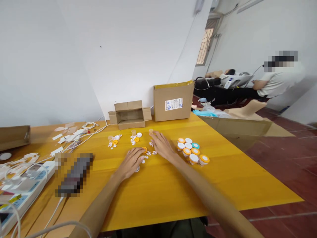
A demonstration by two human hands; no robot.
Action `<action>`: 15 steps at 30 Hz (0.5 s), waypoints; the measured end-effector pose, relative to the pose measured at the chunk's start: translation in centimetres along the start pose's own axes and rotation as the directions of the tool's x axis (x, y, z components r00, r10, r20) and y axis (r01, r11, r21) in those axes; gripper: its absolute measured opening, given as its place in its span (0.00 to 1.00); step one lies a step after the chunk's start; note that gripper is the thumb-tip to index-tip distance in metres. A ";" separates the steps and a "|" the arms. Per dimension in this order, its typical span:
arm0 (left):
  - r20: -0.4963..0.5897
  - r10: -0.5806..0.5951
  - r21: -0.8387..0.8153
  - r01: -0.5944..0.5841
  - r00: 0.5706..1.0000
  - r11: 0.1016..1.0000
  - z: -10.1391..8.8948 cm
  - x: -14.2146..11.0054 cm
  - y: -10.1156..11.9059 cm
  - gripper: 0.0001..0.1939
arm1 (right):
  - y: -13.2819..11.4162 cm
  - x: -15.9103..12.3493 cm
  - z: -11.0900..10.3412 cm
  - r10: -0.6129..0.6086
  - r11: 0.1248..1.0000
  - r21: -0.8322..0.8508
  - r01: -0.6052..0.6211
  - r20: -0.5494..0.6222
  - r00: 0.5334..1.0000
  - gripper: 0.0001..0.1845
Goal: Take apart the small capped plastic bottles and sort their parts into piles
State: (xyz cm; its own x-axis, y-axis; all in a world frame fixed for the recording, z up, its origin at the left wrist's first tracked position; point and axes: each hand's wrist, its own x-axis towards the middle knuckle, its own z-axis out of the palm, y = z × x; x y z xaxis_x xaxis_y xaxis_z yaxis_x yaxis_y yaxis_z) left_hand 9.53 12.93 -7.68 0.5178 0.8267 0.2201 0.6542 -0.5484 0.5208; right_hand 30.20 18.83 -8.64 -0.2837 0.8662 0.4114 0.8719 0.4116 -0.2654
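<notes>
My left hand [131, 162] lies low over the table with its fingers stretched out. Its fingertips reach an orange ring-shaped cap [144, 150], and a white lid [137, 169] shows partly beneath it. My right hand [162, 145] has its fingers extended, the tips at a small clear plastic cup [151, 131]. Between the hands lie several white cut-out pieces [148, 153] and small white discs [143, 161]. Two similar groups sit to the left, each with a clear cup [133, 132], a white lid [139, 135] and an orange cap [137, 139].
Several capped cups [193, 159] with orange, white and teal tops cluster at right. Behind stand an open small carton [130, 115] and a taller cardboard box [173, 102]. A pixelated dark device [76, 173], power strip [29, 195] and cables occupy the left. A person [277, 79] sits far right.
</notes>
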 end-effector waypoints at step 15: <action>0.011 0.049 -0.004 -0.049 0.999 0.999 0.1 -0.2 0.1 0.22 | 2.6 5.2 2.3 0.051 0.999 0.008 -0.051 -0.013 0.999 0.26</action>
State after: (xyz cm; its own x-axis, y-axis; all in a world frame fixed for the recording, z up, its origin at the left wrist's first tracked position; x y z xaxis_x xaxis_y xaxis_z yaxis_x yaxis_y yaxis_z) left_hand 9.53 12.72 -7.81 0.5555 0.7973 0.2360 0.6256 -0.5877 0.5130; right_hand 30.08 25.01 -9.21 -0.2333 0.8824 0.4086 0.8820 0.3689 -0.2932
